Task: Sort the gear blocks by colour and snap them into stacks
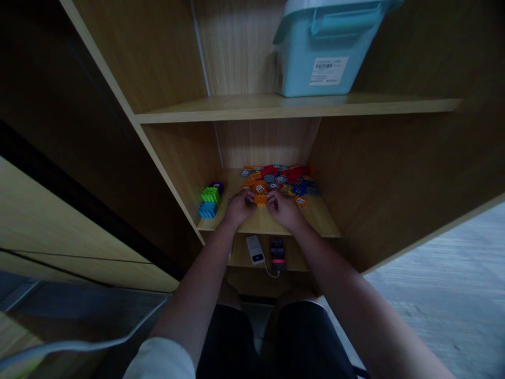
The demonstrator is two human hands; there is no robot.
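Observation:
Both of my hands reach into a wooden shelf compartment [260, 223]. My left hand [239, 207] and my right hand [284, 208] are closed, pinching the same orange plastic interlocking piece [261, 199] between them. Just behind the hands lies a loose pile of orange, red, blue and grey pieces [281, 179]. To the left of my left hand stand a stacked green block of pieces [210, 195], a blue stack [207, 210] and a small purple one [217, 186].
A light blue plastic bin [327, 47] with a label sits on the shelf above. On the lower shelf lie a white device [255, 249] with a cable and a dark device [278, 253]. The cabinet's side walls close in left and right.

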